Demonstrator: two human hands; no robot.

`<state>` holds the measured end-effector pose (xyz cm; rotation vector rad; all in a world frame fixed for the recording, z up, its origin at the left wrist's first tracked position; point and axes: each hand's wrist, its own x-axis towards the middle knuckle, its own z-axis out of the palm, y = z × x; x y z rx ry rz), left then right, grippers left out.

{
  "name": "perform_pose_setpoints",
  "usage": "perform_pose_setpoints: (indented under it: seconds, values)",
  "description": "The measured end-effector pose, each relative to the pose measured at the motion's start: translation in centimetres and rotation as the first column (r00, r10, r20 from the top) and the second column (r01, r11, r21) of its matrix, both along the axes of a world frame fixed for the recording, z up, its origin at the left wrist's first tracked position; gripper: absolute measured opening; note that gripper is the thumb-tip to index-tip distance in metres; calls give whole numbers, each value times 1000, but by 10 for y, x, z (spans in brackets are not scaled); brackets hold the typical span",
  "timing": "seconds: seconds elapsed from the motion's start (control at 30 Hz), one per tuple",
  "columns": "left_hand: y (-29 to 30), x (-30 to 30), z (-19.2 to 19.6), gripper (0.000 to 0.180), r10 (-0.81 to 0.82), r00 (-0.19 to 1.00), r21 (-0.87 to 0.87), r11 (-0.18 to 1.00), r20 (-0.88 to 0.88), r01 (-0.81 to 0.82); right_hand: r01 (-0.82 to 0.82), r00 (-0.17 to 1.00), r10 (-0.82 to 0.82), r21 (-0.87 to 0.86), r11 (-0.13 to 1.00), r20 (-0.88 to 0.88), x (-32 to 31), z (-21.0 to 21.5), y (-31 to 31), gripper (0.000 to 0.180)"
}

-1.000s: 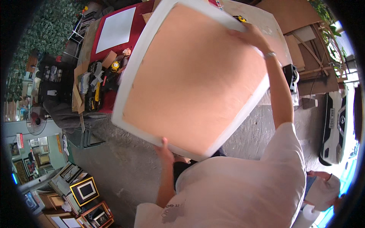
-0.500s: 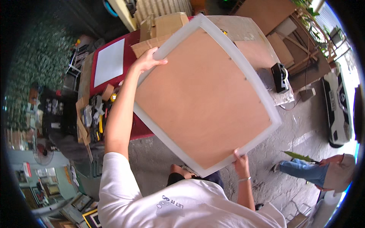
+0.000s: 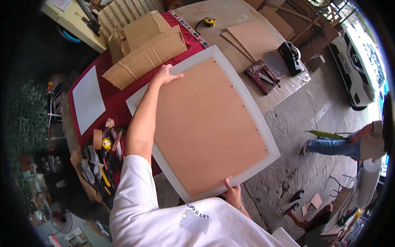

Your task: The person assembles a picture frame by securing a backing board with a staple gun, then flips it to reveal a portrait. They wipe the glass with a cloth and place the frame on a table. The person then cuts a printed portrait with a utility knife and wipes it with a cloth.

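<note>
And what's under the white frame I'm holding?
Past the white frame, red cloth, pale tabletop and grey floor show. Whatever lies directly beneath it is covered, so I can't tell.

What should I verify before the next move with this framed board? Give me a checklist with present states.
1. Left hand gripping the far-left side of the white frame: ok.
2. Right hand on the near side, thumb on top: ok.
3. Brown board lying within the frame's border: ok.
4. Whole frame over the table: not ok, its near part juts past the edge.
5. Frame apart from the dark red hand tool and tape measure: ok.
6. Frame's underside resting on the table: cannot tell.
</note>
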<state>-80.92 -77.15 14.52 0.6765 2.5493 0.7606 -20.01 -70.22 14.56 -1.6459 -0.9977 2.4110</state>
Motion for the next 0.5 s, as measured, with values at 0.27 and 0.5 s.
perform_pose_setpoints:
  seconds: [0.27, 0.5]
  values:
    - [-11, -46, -38, 80, -4, 987, -66, 998, -163, -7, -33, 995, 24, 92, 995, 99, -49, -24, -28, 49]
    - [-35, 7, -56, 75, 11, 799, 37, 999, -601, 14, -60, 996, 60, -2, 998, 72, -48, -25, -23, 53]
